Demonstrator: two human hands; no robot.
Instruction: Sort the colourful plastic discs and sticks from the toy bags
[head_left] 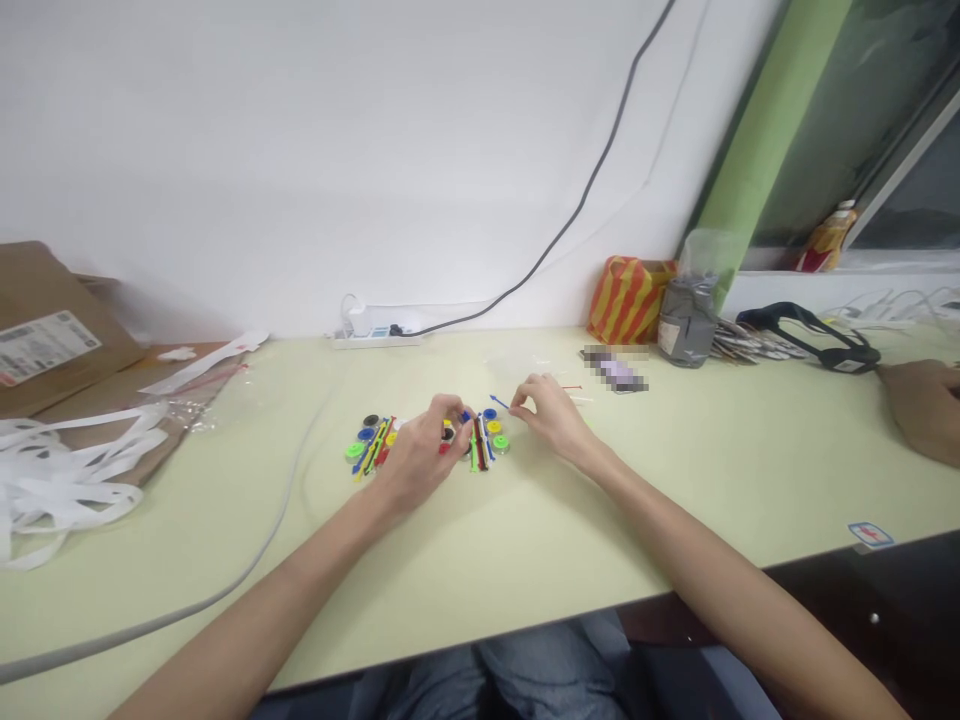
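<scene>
Between the thumb and finger of my left hand (424,450) is a small blue piece (466,415); its exact kind is too small to make out. My right hand (551,415) pinches one end of a thin blue arrow-tipped stick (499,402), its tip pointing left. Below and around my left hand lie round coloured discs, among them a green disc (501,443), a yellow disc (493,427) and a blue disc (490,413). Two bundles of thin coloured sticks (480,445) lie beside them, partly hidden by my left hand. A red stick (571,387) rests past my right hand.
A power strip (379,340) sits against the wall, and a grey cable (277,520) crosses the table's left side. Cardboard (52,330) and white straps (67,480) lie at left. A phone (615,370), striped bag (630,300), grey pouch (686,320) and black strap (817,335) stand right.
</scene>
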